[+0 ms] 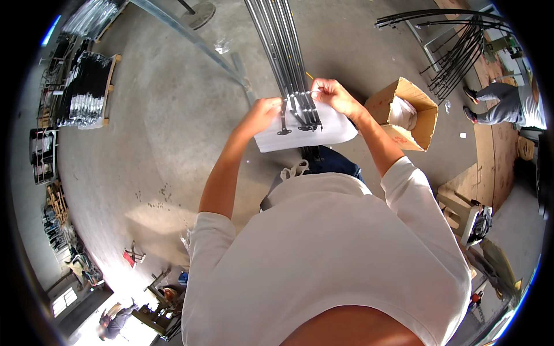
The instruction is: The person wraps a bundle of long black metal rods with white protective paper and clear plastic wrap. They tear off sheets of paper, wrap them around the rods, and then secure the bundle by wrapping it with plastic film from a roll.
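A bundle of several black metal rods [281, 52] stretches away from me, its near ends fitted with small flat brackets [284, 132]. Beneath these ends lies a thin white wrapping sheet [277, 142], which looks like soft foam or plastic. My left hand [262, 117] is closed at the sheet's upper left edge, just beside the rods. On the other side, my right hand [336, 98] pinches the sheet's upper right edge, close to the outermost rod. The fingertips of both hands are partly hidden.
An open cardboard box [424, 118] with white material inside stands at my right. A grey metal beam [190, 36] runs along the left of the rods. Curved black rods [461, 55] rest on a rack at far right, near another person [508, 104]. Wrapped stacks [86, 95] sit on pallets at left.
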Motion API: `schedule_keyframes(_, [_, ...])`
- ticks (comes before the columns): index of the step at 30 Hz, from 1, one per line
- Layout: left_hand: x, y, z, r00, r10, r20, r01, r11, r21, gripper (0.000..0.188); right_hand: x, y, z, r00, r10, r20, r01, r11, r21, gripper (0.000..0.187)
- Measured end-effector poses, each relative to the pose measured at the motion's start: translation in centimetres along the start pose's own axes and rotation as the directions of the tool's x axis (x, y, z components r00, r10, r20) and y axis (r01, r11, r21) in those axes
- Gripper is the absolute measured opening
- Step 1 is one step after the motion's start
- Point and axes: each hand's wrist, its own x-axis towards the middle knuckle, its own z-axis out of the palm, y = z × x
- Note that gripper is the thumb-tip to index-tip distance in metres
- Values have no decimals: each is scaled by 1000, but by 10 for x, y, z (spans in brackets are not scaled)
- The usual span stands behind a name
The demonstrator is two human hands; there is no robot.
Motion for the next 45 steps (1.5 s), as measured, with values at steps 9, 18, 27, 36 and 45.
schedule_keyframes(9, [-3,12,12,972,14,-236,102,875,473,7,2,-10,5,998,17,66,-21,997,73,9])
schedule_keyframes(18, [-6,19,55,792,-288,-538,192,954,-228,16,14,8,6,976,10,219,-32,995,96,17])
schedule_keyframes(27, [-5,32,81,696,24,-718,188,958,214,27,24,28,8,969,-32,245,-4,990,144,4])
schedule_keyframes(36, [9,0,47,956,-235,-179,18,652,-758,41,20,51,0,981,13,196,-33,995,95,25])
schedule_keyframes(45, [12,5,40,973,-231,11,138,544,-827,42,-17,-4,11,977,-214,-21,192,912,-362,36])
